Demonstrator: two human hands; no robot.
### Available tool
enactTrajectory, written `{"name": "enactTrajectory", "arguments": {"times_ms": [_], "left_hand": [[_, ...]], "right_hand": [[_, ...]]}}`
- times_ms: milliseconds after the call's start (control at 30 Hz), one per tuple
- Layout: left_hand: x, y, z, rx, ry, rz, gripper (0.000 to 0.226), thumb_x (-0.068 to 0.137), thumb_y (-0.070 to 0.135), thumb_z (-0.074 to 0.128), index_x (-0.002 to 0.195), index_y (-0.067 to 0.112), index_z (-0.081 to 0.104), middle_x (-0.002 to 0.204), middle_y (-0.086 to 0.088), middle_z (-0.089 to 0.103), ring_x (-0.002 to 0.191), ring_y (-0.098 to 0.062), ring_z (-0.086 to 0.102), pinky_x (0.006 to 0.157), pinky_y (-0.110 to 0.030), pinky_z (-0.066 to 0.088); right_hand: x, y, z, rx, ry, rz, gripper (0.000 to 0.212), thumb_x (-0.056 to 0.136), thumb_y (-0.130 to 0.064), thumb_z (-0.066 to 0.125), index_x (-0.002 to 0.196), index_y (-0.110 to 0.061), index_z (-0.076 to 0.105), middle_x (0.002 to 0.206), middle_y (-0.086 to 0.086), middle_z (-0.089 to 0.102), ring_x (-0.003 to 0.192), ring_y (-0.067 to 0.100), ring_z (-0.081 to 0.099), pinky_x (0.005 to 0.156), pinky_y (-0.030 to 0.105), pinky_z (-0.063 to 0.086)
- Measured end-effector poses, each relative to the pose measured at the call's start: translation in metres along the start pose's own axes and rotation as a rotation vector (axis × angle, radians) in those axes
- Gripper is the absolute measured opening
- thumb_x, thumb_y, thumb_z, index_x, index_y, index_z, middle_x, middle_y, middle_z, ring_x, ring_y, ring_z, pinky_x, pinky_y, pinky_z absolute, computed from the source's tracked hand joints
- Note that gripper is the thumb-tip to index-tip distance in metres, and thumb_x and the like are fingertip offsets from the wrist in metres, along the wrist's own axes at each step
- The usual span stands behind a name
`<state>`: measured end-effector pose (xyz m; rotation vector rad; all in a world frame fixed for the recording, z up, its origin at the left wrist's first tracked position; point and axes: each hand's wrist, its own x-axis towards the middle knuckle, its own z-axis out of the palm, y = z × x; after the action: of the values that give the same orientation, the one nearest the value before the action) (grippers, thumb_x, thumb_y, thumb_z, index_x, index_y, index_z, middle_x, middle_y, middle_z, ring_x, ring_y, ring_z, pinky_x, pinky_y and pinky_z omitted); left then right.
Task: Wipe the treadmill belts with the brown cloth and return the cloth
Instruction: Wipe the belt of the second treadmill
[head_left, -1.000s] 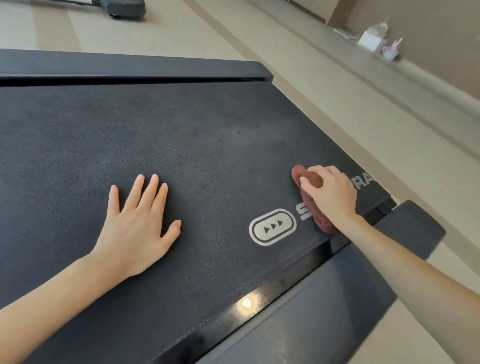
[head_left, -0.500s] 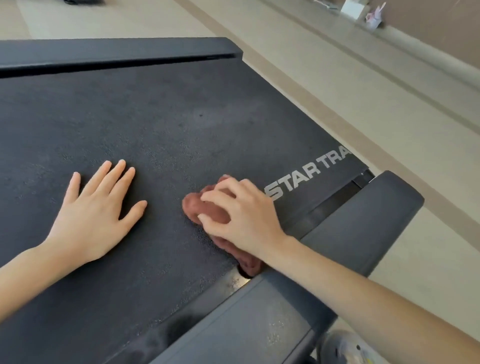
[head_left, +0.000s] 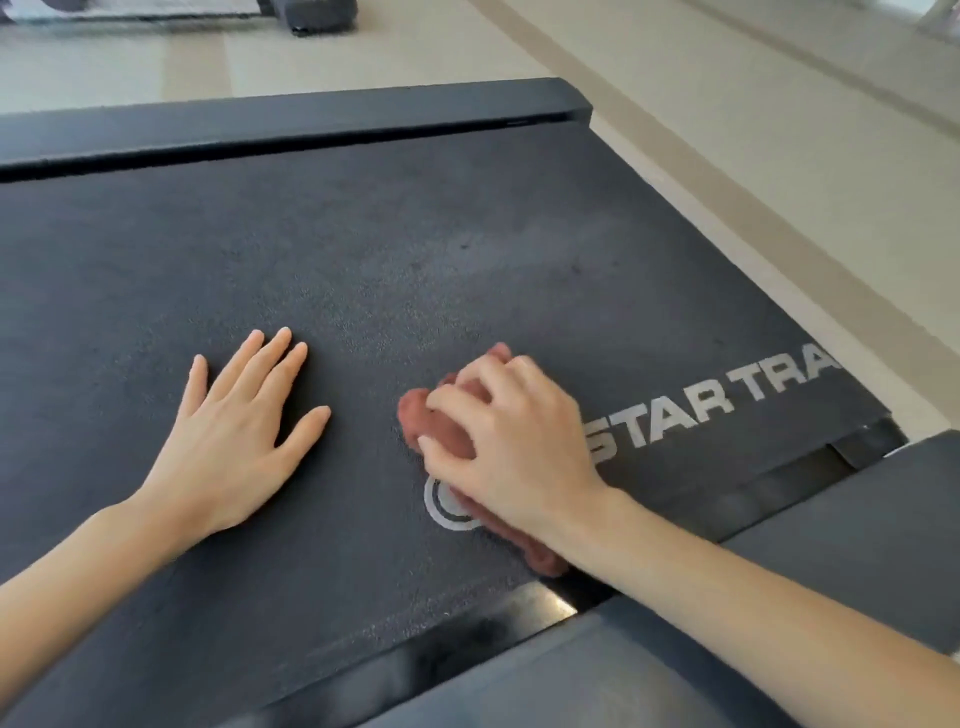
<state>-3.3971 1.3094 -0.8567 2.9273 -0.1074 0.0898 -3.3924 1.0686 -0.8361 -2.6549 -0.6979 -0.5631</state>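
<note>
On treadmill belt (head_left: 363, 249), near logo: right hand (head_left: 511, 447) clutching brown cloth (head_left: 441, 423), swept leftward since a second ago; left hand (head_left: 234, 431) flat, fingers spread, empty. Wiping ongoing.

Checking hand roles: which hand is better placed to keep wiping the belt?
Right. The right hand already presses the cloth on the belt; the left hand lies flat, empty.

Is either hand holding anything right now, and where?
The right hand presses the bunched brown cloth from above onto the black treadmill belt. The left hand lies flat, empty.
</note>
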Motion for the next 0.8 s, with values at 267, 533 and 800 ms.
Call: {"name": "enactTrajectory", "arguments": {"times_ms": [267, 533, 800], "left_hand": [[0.01, 0.034, -0.004, 0.088, -0.068, 0.078, 0.083, 0.08, 0.066, 0.0, 0.149, 0.022, 0.013, 0.156, 0.009, 0.003, 0.141, -0.005, -0.011, 0.117, -0.039, -0.006], [0.034, 0.04, 0.006, 0.002, -0.011, 0.082, 0.08, 0.081, 0.064, 0.006, 0.148, 0.023, 0.021, 0.156, 0.006, 0.012, 0.143, -0.007, -0.003, 0.118, -0.041, -0.001], [0.034, 0.037, 0.009, 0.003, -0.014, 0.062, 0.078, 0.082, 0.065, 0.005, 0.148, 0.027, 0.019, 0.156, 0.008, 0.01, 0.143, -0.007, -0.006, 0.118, -0.039, -0.004]], "right_hand": [[0.036, 0.074, -0.002, 0.042, -0.036, -0.014, 0.024, 0.078, -0.043, 0.065, 0.097, -0.029, 0.069, 0.098, -0.005, 0.062, 0.086, 0.022, 0.056, 0.067, 0.029, 0.047], [0.079, 0.198, -0.016, -0.301, -0.003, 0.6, 0.034, 0.088, -0.047, 0.052, 0.111, -0.024, 0.062, 0.108, 0.014, 0.06, 0.098, 0.038, 0.055, 0.068, 0.033, 0.035], [0.131, 0.046, 0.064, -0.065, 0.019, 0.104, 0.025, 0.083, -0.043, 0.059, 0.099, -0.026, 0.067, 0.097, 0.0, 0.063, 0.09, 0.024, 0.055, 0.069, 0.031, 0.044]]}}
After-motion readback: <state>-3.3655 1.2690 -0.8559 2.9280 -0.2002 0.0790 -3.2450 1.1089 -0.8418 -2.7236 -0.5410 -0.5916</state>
